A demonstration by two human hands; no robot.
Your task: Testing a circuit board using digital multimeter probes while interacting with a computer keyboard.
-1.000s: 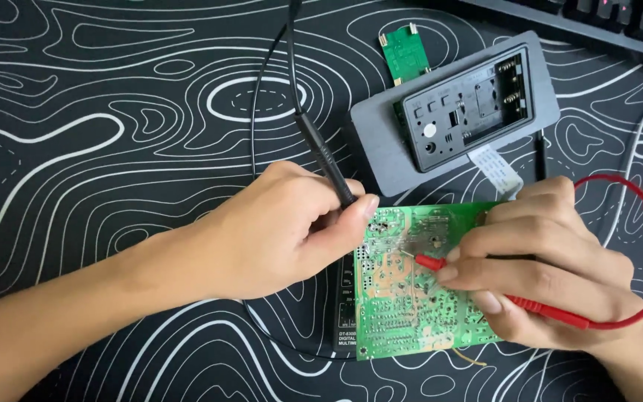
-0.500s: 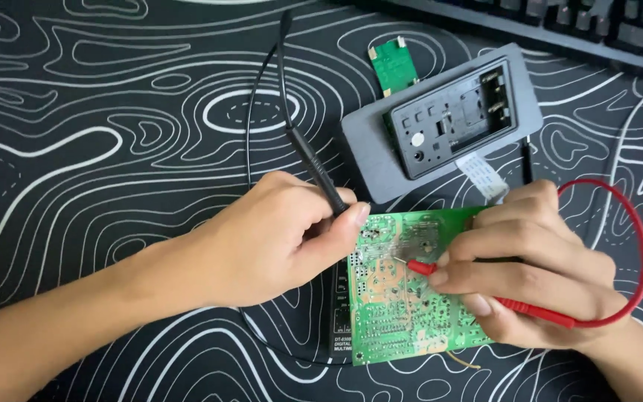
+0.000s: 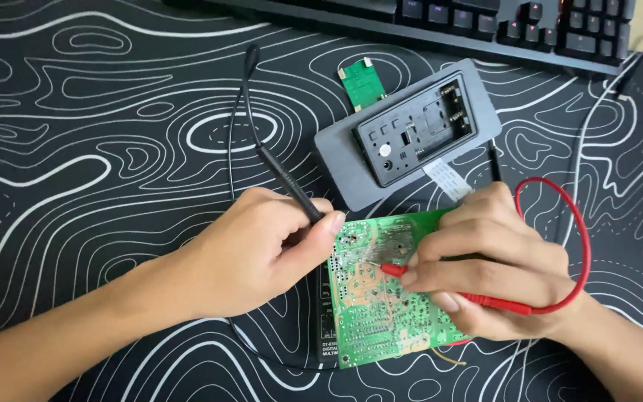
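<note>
Your left hand [image 3: 262,249] still pinches the black probe [image 3: 286,181] and your right hand [image 3: 496,264] the red probe [image 3: 440,286], both tips unmoved on the green circuit board [image 3: 381,298].

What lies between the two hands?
In the head view, the green circuit board lies between the left hand and right hand; both probe tips meet it.

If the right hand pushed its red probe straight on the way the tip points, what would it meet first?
The right hand aims the red probe leftward along the green circuit board. It would probably first reach the left hand holding the black probe, though depth is unclear.
</note>
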